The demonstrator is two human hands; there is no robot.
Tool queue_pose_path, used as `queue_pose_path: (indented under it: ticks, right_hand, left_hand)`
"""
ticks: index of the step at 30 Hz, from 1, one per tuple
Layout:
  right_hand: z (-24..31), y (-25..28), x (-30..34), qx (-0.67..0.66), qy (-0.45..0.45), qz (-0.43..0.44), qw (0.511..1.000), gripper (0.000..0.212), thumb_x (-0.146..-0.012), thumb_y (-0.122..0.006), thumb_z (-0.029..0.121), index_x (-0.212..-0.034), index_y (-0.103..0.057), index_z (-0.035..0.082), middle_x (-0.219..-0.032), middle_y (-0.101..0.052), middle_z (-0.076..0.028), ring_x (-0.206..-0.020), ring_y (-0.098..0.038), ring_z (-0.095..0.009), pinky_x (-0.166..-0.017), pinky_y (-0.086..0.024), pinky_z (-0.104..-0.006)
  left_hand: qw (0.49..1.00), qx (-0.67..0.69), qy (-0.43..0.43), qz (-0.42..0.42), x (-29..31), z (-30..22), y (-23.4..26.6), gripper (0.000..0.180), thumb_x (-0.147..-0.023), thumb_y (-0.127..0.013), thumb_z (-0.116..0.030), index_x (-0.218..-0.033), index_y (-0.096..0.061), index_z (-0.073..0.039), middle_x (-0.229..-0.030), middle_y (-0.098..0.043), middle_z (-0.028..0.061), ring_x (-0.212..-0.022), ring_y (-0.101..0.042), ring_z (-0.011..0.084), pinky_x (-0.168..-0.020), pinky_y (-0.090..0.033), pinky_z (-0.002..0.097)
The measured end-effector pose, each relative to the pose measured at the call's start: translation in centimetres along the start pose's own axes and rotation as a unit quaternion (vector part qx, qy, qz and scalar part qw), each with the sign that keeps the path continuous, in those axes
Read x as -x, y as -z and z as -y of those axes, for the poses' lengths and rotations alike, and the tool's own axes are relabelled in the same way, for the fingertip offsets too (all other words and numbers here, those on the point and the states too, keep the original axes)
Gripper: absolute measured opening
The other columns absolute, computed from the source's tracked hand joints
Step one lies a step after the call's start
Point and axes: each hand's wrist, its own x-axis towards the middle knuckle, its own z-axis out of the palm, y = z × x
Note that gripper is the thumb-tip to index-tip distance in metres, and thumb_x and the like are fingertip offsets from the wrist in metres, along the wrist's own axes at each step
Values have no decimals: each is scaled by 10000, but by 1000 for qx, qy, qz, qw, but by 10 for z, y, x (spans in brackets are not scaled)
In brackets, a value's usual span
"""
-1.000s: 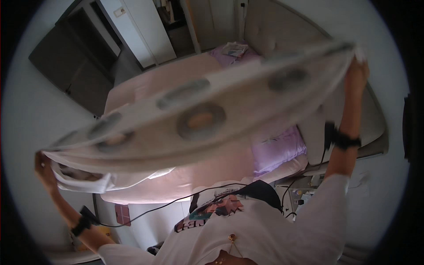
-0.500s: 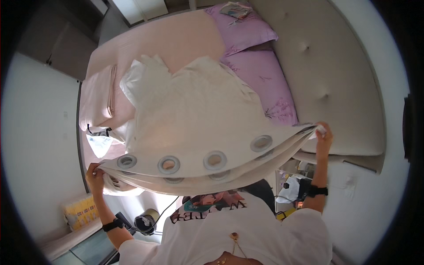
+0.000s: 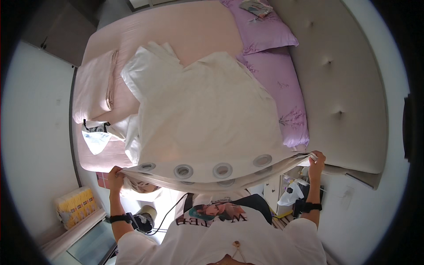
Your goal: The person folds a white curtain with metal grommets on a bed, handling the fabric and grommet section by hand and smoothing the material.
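Observation:
A cream-white eyelet curtain [image 3: 207, 110] spreads over the bed, its top edge pulled toward me. Several silver-grey ring eyelets [image 3: 222, 170] line that edge, and the cloth there lies in stacked layers that sag between my hands. At the left end, my left hand [image 3: 115, 178] is closed on a corner of the curtain. My right hand [image 3: 316, 160] pinches the opposite corner near the headboard side. Both arms reach forward, with a black band on each wrist. The curtain's far part lies loosely bunched on the sheet.
The bed has a pink sheet [image 3: 176, 28], purple pillows [image 3: 276, 90] and a beige headboard [image 3: 340, 84]. Folded pink cloth [image 3: 95, 86] and a white bag [image 3: 96, 140] lie on its left side. A yellow package [image 3: 76, 206], a bin [image 3: 145, 220] and a bedside cabinet [image 3: 273, 190] stand near me.
Both hands have moved lower and nearer my body, bringing the eyelet edge with them. The left hand has shifted right, so the hands are somewhat closer together. The view has also shifted.

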Motion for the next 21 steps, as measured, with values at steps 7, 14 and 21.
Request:
queue_pose_path:
  ticks: [7,14,21]
  right_hand:
    - [12,-35,71,302,63,36,950,224,-556,-547,53,-765,-472,77,-830,-476,-78,-843,-425,-242,-721,-288,-388]
    - [0,-101,50,185,134,221,948,128,-642,-445,105,-755,-449,44,-653,-489,-150,-622,-480,-310,-555,-370,-410]
    - [165,5,-273,170,194,-112,960,238,-763,-321,139,-896,-474,14,-896,-508,-163,-811,-482,-319,-669,-393,-401]
  left_hand:
    - [996,-12,73,43,-26,10,4,152,-568,-452,9,-706,-517,4,-619,-537,98,-575,-499,153,-540,-390,239]
    - [983,-59,141,99,-68,50,-33,68,-578,-476,-45,-618,-515,-5,-570,-525,110,-556,-501,218,-526,-392,311]
    - [904,-283,-262,-186,-328,-127,48,283,-763,-344,-257,-666,-519,-56,-684,-544,151,-625,-526,308,-529,-412,388]
